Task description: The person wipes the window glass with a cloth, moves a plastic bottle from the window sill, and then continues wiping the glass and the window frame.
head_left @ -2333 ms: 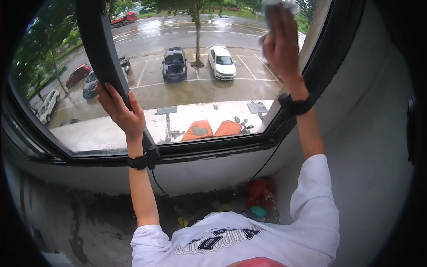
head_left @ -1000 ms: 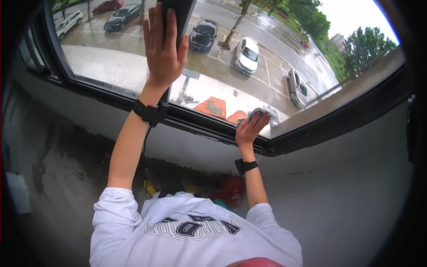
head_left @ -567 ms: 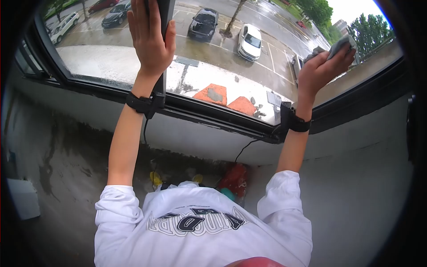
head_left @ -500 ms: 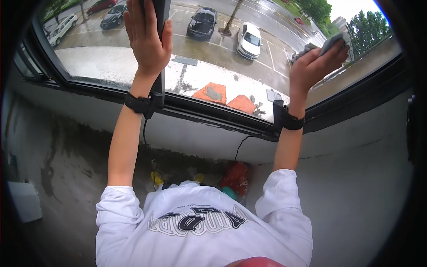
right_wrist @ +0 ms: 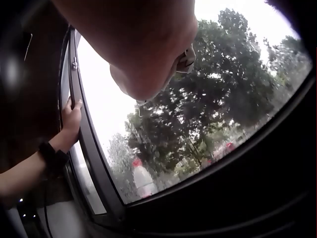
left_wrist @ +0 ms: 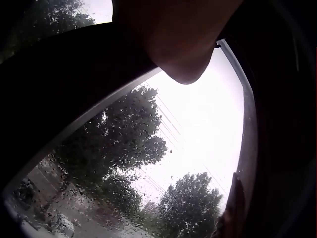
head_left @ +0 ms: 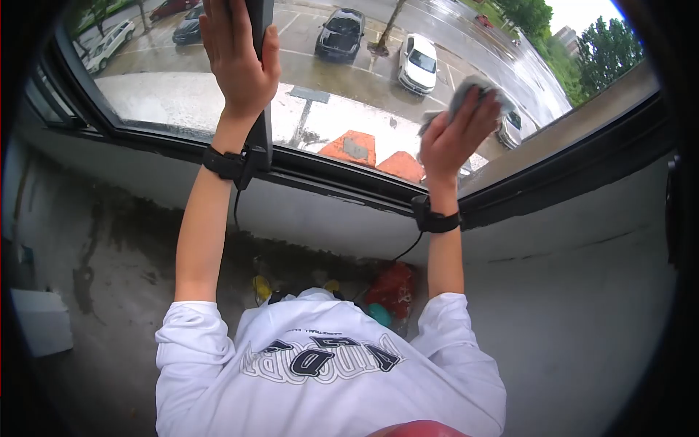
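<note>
My left hand [head_left: 239, 73] lies with straight fingers along the dark upright bar [head_left: 260, 138] of the window, at upper left in the head view. At upper right, my right hand [head_left: 455, 142] presses a grey cloth [head_left: 472, 91] to the window glass [head_left: 378, 80], fingers extended over it. In the right wrist view only the heel of that hand [right_wrist: 148, 54] shows large, with a pale edge of the cloth [right_wrist: 187, 60] beside it. Raindrops dot the glass [left_wrist: 163, 148] in the left wrist view, below the dark underside of the left hand [left_wrist: 183, 59].
The dark lower window frame [head_left: 349, 191] runs above a grey wall. Outside lie a pale ledge with orange pieces [head_left: 351, 148] and parked cars, among them a white car [head_left: 418, 64]. On the floor are a red item [head_left: 393, 285] and a white box [head_left: 41, 322].
My right hand and cloth have swept down, up to the right, and now back left across the glass. The head view has turned; the left hand has kept to the upright bar.
</note>
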